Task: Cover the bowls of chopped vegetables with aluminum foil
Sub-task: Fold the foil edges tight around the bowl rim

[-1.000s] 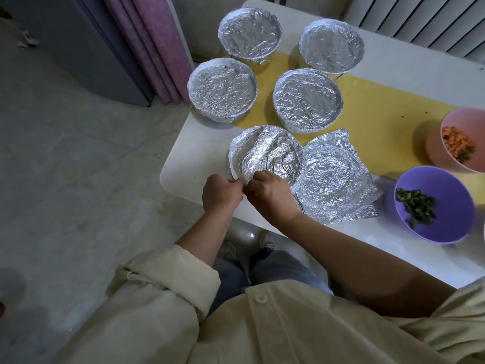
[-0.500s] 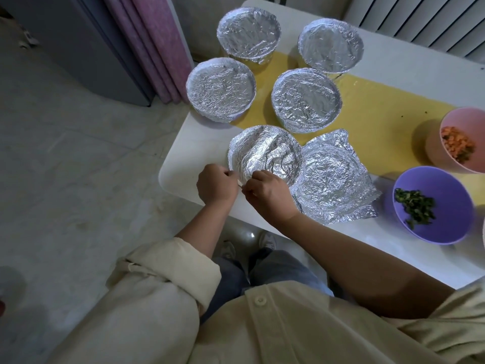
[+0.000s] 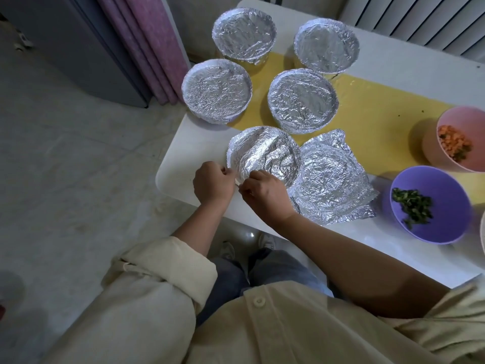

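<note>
1. The near bowl [image 3: 286, 164] sits on the white table [image 3: 181, 158] close to its front-left corner. Its top is wrapped in crumpled foil [image 3: 265, 153], which sags and creases across the middle.
2. The left hand [image 3: 214, 183] pinches the foil's edge at the bowl's 7 o'clock rim, fingers curled tight. The right hand [image 3: 265, 195] pinches the same edge at 6 o'clock, thumb and forefinger clamped on it. The two hands nearly meet and hide that stretch of rim.
3. A second foil sheet [image 3: 333, 179] lies touching the bowl at 3–4 o'clock, its corners splayed on the table. It carries a round impression; whether a bowl sits beneath cannot be told.
4. Four more bowls are sealed in foil:
   - the near-left covered bowl [image 3: 216, 90] at 11 o'clock
   - the near-right covered bowl [image 3: 301, 99] at 1 o'clock
   - the far-left covered bowl [image 3: 244, 32] behind them
   - the far-right covered bowl [image 3: 326, 44] behind them
5. A yellow mat [image 3: 380, 106] runs under the covered bowls toward 2 o'clock.
6. The purple bowl [image 3: 446, 222], uncovered, holds chopped greens [image 3: 412, 206] at 4 o'clock. The pink bowl [image 3: 456, 119] at 3 o'clock holds orange dice [image 3: 452, 141] and is cut by the frame edge.
7. Off the table, a pink curtain [image 3: 147, 43] hangs at 10–11 o'clock beside a grey cabinet [image 3: 65, 48].
</note>
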`<state>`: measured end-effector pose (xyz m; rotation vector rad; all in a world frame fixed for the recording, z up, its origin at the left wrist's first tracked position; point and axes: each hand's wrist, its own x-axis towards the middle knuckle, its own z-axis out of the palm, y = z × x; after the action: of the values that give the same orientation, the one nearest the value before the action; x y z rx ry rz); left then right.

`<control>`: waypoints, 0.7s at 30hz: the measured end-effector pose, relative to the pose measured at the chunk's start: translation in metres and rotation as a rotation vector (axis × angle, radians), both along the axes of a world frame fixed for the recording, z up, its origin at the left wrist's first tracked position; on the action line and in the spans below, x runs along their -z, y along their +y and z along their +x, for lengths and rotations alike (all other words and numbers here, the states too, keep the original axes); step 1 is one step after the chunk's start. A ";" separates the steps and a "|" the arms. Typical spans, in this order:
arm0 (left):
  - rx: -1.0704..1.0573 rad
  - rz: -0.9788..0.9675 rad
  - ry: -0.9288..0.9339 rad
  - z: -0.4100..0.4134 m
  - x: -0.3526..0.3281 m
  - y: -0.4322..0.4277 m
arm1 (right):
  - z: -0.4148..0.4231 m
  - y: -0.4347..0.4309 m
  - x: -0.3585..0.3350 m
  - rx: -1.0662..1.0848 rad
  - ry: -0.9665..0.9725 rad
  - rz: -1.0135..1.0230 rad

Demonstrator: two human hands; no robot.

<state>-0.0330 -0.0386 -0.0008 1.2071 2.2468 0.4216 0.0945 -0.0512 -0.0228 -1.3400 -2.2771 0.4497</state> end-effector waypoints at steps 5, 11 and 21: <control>-0.126 -0.083 -0.267 0.003 0.010 -0.014 | -0.004 0.001 -0.002 -0.003 0.022 0.035; -0.062 -0.081 -0.169 0.000 0.010 -0.005 | 0.019 -0.002 0.000 -0.084 -0.046 -0.022; -0.049 -0.096 -0.193 -0.001 0.013 -0.006 | 0.022 0.003 0.004 -0.108 -0.045 0.044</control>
<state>-0.0337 -0.0445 -0.0135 1.0195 2.1093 0.4254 0.1164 -0.0478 -0.0263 -1.2219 -2.3910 0.4067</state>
